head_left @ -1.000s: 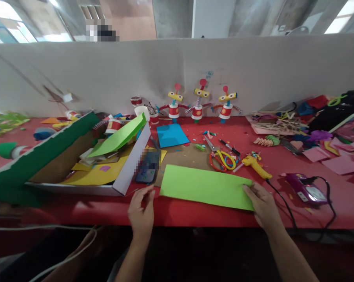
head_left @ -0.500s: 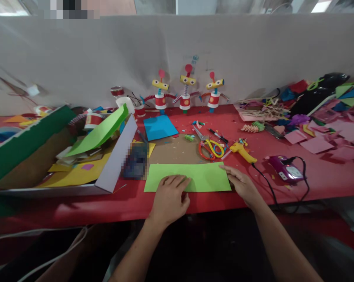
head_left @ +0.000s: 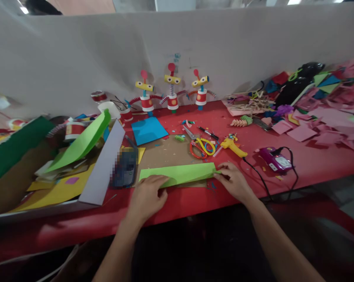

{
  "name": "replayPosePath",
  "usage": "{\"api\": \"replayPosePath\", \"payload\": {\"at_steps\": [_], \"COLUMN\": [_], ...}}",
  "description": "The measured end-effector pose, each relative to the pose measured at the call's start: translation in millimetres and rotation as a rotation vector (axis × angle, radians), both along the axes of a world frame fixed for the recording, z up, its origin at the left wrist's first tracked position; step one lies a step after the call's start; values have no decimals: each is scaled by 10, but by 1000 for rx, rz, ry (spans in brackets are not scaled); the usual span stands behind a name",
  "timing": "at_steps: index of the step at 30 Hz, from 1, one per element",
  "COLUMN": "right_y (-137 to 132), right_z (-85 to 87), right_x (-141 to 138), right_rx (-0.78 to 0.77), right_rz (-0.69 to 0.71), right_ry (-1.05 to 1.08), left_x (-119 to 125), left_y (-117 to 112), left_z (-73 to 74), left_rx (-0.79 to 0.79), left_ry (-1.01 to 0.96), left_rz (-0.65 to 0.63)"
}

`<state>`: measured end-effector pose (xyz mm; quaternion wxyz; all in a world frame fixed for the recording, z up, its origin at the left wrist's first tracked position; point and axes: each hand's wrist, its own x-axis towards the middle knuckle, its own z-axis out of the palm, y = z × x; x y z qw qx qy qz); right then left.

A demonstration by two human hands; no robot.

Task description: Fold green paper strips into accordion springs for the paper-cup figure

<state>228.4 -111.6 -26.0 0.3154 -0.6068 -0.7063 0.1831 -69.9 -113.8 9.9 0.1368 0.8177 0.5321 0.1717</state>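
A light green paper sheet point(head_left: 182, 173) lies folded lengthwise on the red table point(head_left: 194, 199), now a narrow strip. My left hand point(head_left: 147, 196) rests on its left end, fingers pressing and curling over the near edge. My right hand point(head_left: 234, 181) pinches the sheet's right end at the corner. Both hands hold the fold together near the table's front edge.
A phone point(head_left: 124, 169) lies left of the sheet beside an open cardboard box point(head_left: 100, 176) of coloured paper. Behind the sheet lie scissors point(head_left: 200, 147), a yellow glue gun point(head_left: 232, 145), blue paper point(head_left: 149, 130) and a purple device point(head_left: 275, 159) with a cord. Three paper robots point(head_left: 172, 92) stand at the wall.
The flat green sheet has been folded in half lengthwise. My left hand came from the table onto its left end, and my right hand kept hold of its right end.
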Motion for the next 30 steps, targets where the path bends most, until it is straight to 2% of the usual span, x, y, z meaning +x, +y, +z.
{"api": "replayPosePath", "payload": {"at_steps": [3, 6, 11, 14, 18, 26, 30], "right_y": [70, 131, 174, 171, 157, 37, -51], "right_z": [10, 4, -1, 4, -2, 29, 7], "right_x": [-40, -88, -150, -162, -158, -118, -29], "right_rx": [1, 30, 39, 27, 29, 102, -10], "right_rz": [-47, -102, -189, -196, -185, -157, -187], "right_ry": [-67, -132, -240, -256, -240, -116, -7], "left_x": [-251, -370, -329, -305, -331, -360, -316], "left_y": [147, 281, 364, 313, 219, 99, 39], "left_z": [0, 20, 52, 31, -36, -173, -207], "left_rx": [-22, -34, -87, -74, 6, 134, 124], "left_ry": [5, 44, 120, 49, -83, -106, -111], "left_rz": [153, 278, 345, 401, 371, 384, 338]}}
